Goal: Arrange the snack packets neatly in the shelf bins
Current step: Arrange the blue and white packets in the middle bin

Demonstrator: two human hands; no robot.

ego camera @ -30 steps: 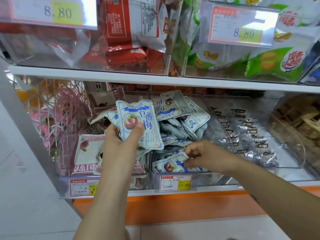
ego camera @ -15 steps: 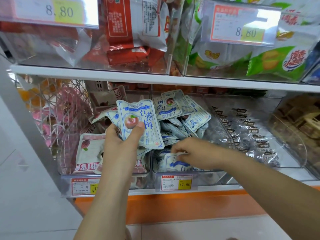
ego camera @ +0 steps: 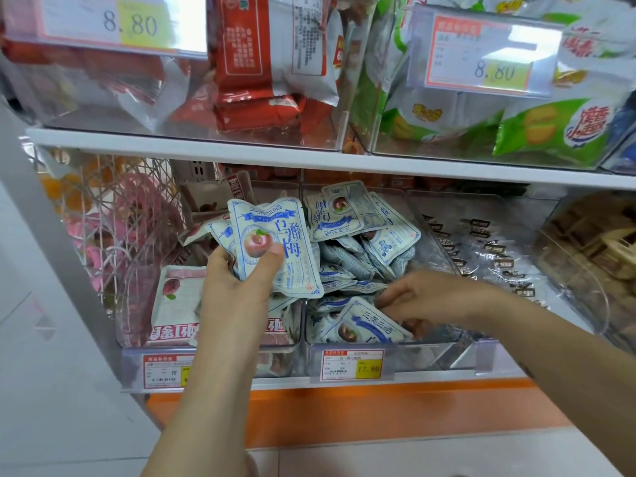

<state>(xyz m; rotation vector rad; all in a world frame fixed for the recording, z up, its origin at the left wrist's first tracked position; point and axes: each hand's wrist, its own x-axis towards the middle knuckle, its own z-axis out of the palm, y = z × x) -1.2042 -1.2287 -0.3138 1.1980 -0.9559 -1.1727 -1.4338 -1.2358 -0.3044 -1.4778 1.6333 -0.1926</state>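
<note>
Right hand (ego camera: 437, 297) further right, perhaps on blue packets (ego camera: 361, 325); pink packets (ego camera: 179, 297) adjacent.

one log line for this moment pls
left hand: holds blue-white packets | right hand: pinches front packet in middle bin | stage: arranging, unfinished

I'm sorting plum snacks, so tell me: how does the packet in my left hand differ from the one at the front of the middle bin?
The held packet is raised above the bins, gripped by the left hand; the front packet lies low in the middle bin. The held packet stands roughly upright; the front packet is tipped corner-up. Both show the same blue-and-white print with a red fruit.
</note>
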